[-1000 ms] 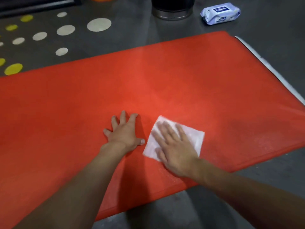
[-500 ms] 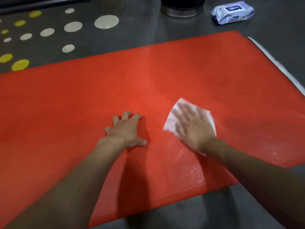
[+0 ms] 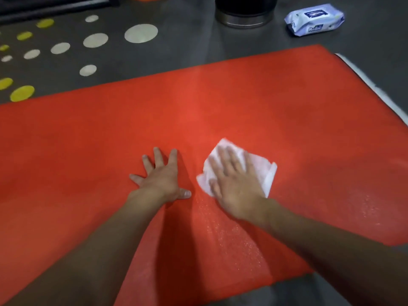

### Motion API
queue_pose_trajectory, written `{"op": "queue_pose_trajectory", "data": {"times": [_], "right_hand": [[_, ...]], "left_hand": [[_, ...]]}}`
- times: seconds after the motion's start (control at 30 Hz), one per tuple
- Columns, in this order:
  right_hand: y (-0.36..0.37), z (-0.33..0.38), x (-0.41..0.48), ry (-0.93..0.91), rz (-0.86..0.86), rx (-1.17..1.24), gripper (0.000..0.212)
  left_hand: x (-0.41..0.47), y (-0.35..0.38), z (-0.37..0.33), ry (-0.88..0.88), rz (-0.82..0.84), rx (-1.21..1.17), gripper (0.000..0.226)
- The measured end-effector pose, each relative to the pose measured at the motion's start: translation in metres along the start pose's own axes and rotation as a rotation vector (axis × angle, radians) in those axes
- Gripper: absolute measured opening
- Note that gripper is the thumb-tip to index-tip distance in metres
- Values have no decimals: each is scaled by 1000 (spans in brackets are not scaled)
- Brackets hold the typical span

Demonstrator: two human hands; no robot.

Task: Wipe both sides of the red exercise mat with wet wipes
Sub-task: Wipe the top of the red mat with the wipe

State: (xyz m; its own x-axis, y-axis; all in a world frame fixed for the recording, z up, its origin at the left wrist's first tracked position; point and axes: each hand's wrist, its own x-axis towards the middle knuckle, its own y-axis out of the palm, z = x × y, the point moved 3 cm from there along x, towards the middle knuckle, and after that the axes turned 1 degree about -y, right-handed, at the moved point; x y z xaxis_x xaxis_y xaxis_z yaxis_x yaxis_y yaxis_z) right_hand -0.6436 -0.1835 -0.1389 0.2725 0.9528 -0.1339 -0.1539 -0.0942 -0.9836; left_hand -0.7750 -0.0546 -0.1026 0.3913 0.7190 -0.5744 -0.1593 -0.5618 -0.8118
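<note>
Reaching in from the near edge, two bare forearms stretch over the red exercise mat (image 3: 220,107), which lies flat on the grey floor (image 3: 187,54) and fills most of the view. A patch of the mat just in front of the wrists glistens with tiny wet beads.

The left hand (image 3: 161,177) presses palm-down on the mat. Its fingers (image 3: 157,157) are straight and spread apart, thumb out to the side, holding nothing. Just beside it, the right hand (image 3: 234,186) lies flat on a white wet wipe (image 3: 262,171), with its fingers (image 3: 223,157) straight and slightly apart, pressing the wipe against the mat (this hand is blurred, so finer detail is lost). The wipe is a little crumpled, and its corners show past the fingertips and at the hand's right side.

Along the mat's far right end runs a white strip (image 3: 375,91). Beyond the mat, a dark round container with a metal base (image 3: 245,12) stands on the floor. To its right, well apart from the hands, lies a pack of wet wipes (image 3: 314,19). At the far left the floor bears pale dots (image 3: 141,33) and yellow dots (image 3: 22,93).
</note>
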Motion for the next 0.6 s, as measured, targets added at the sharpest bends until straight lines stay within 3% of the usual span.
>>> {"op": "queue_pose_trajectory", "data": {"times": [0.07, 0.1, 0.23, 0.27, 0.33, 0.4, 0.43, 0.53, 0.6], "right_hand": [[-4, -15, 1, -236, 21, -15, 62], [-8, -32, 8, -247, -6, -26, 61], [-12, -42, 27, 235, -25, 38, 60], [-8, -23, 27, 210, -6, 40, 61], [-4, 3, 19, -47, 14, 11, 62], [-11, -16, 26, -215, 31, 2, 63], [-14, -35, 37, -175, 5, -18, 64], [-18, -55, 57, 258, -28, 30, 66], [-10, -20, 54, 246, -15, 17, 67]], "left_hand": [[1, 0, 1, -8, 1, -1, 126], [1, 1, 1, -6, 1, 3, 126], [2, -2, 0, -7, 39, 23, 121], [4, -8, -2, -11, 55, 39, 112], [13, -25, -6, -5, 28, 64, 82], [28, -42, -8, 33, -84, 53, 63], [36, -47, -9, 56, -138, 19, 63], [65, -56, -14, 72, -265, -82, 64], [82, -60, -19, 107, -346, -53, 61]]}}
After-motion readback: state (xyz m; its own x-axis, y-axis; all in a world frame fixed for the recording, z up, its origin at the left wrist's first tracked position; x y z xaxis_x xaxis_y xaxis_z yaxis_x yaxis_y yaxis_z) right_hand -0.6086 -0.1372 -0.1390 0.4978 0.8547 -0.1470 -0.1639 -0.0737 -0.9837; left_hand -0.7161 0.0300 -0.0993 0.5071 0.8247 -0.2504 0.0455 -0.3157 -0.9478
